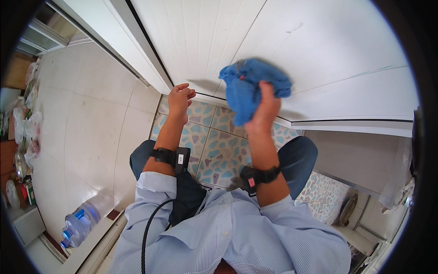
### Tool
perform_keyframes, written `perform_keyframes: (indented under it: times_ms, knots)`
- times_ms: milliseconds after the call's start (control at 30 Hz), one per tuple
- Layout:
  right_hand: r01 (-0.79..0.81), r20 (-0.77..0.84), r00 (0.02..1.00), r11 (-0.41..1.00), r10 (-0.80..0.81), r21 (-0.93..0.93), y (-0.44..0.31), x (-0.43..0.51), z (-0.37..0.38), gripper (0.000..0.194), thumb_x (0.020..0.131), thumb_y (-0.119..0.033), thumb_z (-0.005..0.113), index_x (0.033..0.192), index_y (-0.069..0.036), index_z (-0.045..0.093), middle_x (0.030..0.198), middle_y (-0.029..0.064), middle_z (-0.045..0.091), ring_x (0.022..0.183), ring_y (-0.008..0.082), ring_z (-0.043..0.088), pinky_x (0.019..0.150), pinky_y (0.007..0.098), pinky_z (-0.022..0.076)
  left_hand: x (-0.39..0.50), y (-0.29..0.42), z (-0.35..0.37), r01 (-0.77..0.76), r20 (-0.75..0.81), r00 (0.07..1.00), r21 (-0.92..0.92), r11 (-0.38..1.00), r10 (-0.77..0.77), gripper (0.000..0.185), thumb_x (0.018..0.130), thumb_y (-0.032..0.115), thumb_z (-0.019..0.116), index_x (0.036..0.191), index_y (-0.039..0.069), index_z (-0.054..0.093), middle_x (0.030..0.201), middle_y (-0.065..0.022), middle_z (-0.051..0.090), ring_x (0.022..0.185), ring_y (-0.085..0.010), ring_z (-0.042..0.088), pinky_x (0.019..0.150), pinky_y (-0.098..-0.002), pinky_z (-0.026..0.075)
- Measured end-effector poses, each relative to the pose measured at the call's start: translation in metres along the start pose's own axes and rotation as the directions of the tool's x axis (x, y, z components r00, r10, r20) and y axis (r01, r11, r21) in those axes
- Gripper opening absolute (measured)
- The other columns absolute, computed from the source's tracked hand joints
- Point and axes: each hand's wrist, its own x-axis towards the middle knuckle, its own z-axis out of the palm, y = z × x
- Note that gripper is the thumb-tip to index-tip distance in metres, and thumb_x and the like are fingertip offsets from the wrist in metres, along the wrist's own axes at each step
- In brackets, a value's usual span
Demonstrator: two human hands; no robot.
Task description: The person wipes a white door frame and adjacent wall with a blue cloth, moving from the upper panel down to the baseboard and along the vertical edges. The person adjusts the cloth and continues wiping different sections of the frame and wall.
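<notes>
My right hand [265,111] grips a crumpled blue cloth [251,84], its thumb lying over the folds. The cloth is up against a white panelled door [318,58], low on its face; the fingers behind it are mostly hidden. To the left, my left hand [179,99] hangs near the door's bottom edge with loosely bent fingers and nothing in it. I cannot tell whether it touches the door. Thin grooves run along the panel, and some marks show on it.
Patterned tiles [222,154] lie between my knees. At left are a white door frame [150,65], a pale tiled floor [92,126], large clear plastic water bottles [82,219] and plastic bags [29,126]. A grey panel [352,157] stands at right, with a metal rack [364,214] beyond.
</notes>
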Motion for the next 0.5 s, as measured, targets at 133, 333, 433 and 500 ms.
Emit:
perform_keyframes:
  times_ms: [133,333,433,500]
  knots:
    - [0.014,-0.316,0.942,0.955,-0.112,-0.297,0.093,0.008,-0.054,0.03,0.09,-0.009,0.075,0.114,0.007,0.068,0.113,0.0131,0.072,0.096,0.0225,0.069,0.083,0.0341,0.0546,-0.006,0.0,0.004,0.093,0.051,0.995,-0.043,0.995,-0.091,0.048,0.093,0.024,0.063,0.137,0.007,0.056,0.123,-0.0103,0.062,0.118,-0.0248,0.063,0.097,-0.0493,0.047]
    - [-0.3,-0.57,0.811,0.931,0.134,-0.207,0.205,0.021,-0.151,0.038,0.089,-0.007,0.076,0.121,0.01,0.065,0.123,0.0166,0.071,0.105,0.0269,0.068,0.088,0.0364,0.0549,-0.013,-0.009,0.003,0.189,0.214,0.96,-0.026,0.982,-0.179,0.06,0.098,0.035,0.06,0.148,0.005,0.045,0.144,-0.0182,0.055,0.129,-0.0349,0.058,0.108,-0.0597,0.04]
    - [-0.396,-0.555,0.805,0.888,0.212,-0.235,0.194,0.038,-0.196,0.034,0.093,-0.007,0.07,0.123,0.008,0.064,0.124,0.0168,0.07,0.106,0.03,0.069,0.09,0.038,0.0565,-0.014,-0.009,0.003,0.207,0.231,0.952,0.006,0.978,-0.203,0.059,0.1,0.035,0.058,0.148,0.005,0.045,0.145,-0.019,0.055,0.129,-0.0343,0.059,0.11,-0.0604,0.037]
    - [-0.501,-0.658,0.642,0.865,0.393,0.027,0.161,0.049,-0.207,0.032,0.094,-0.008,0.067,0.123,0.007,0.064,0.125,0.0173,0.069,0.107,0.0308,0.069,0.091,0.0391,0.0576,-0.015,-0.008,0.003,0.188,0.209,0.959,0.038,0.981,-0.192,0.058,0.1,0.035,0.057,0.148,0.005,0.045,0.144,-0.0189,0.057,0.129,-0.0335,0.059,0.112,-0.0604,0.034]
